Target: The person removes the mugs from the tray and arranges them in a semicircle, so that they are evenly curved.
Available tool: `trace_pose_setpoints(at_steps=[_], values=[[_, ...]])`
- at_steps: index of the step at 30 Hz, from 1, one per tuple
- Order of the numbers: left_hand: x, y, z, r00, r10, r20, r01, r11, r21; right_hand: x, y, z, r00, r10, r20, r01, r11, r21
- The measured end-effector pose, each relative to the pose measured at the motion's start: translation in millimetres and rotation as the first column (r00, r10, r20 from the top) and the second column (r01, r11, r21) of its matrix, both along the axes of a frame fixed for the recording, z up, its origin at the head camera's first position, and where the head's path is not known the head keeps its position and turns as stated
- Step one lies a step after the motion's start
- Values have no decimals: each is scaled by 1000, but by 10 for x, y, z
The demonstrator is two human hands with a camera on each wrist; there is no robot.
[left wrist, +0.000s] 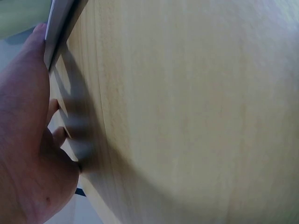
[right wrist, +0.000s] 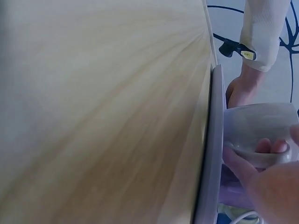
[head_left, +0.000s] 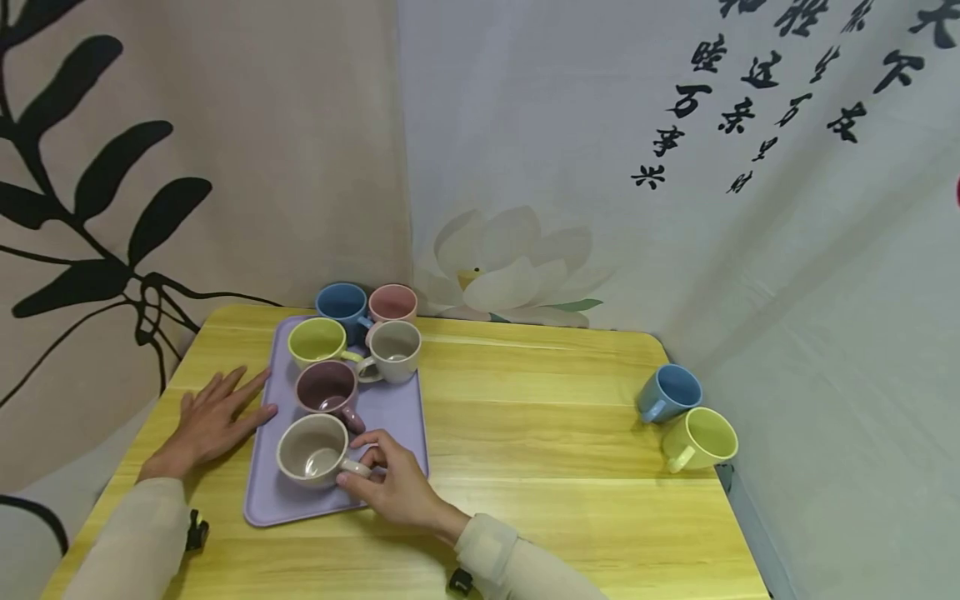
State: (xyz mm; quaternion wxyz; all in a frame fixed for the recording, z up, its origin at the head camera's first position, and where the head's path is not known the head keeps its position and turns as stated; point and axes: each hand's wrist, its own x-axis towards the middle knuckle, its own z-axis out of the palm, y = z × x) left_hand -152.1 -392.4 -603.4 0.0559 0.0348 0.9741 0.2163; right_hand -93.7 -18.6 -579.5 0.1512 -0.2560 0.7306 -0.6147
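Note:
A lavender tray (head_left: 390, 425) lies on the left part of the table with several mugs on it. My right hand (head_left: 401, 483) holds the handle of the off-white mug (head_left: 311, 479) at the tray's front; the right wrist view shows fingers through that handle (right wrist: 275, 158). Just behind stands a mauve mug (head_left: 309, 408), with a yellow-green mug (head_left: 303, 358) and a light grey mug (head_left: 405, 367) beyond it. A blue mug (head_left: 339, 315) and a pink mug (head_left: 393, 312) stand at the back. Fingers spread, my left hand (head_left: 213, 421) touches the tray's left edge.
At the table's right edge a second blue mug (head_left: 660, 396) and a second yellow-green mug (head_left: 693, 450) stand side by side. Bare wooden tabletop (head_left: 540, 433) lies between them and the tray. Printed curtains (head_left: 525, 167) hang behind the table.

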Motion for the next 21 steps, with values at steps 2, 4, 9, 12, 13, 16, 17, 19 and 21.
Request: trace_pose_setpoints(at_steps=[2,4,9,12,13,16,17,19,21], values=[[-6,8,4,1000,-1,5,1,1000,2,-1,-6,9,1000,-17,7,17,1000,3],[-9,16,7,1000,1,8,-1,1000,1,-3,-9,12,1000,-26,15,26,1000,0],[-17,14,-2,1000,2,8,-2,1000,-10,-8,-17,1,999,-36,28,36,999,-12],[-23,10,-10,1000,2,8,-2,1000,-17,-9,-18,-11,999,-30,27,31,999,-13],[-23,9,-12,1000,2,7,-2,1000,-18,-9,-17,-13,999,-26,29,26,1000,-15],[-24,10,-14,1000,3,7,-3,1000,-20,-3,-8,-15,999,-13,44,14,1000,-28],[-24,10,-14,1000,3,7,-3,1000,-20,0,-3,-13,999,-7,51,9,999,-36],[-21,9,-10,1000,2,3,-1,1000,-24,5,7,-5,998,4,64,0,998,-57],[-19,8,0,1000,0,3,0,1000,-24,10,19,-1,997,13,70,-8,997,-73]])
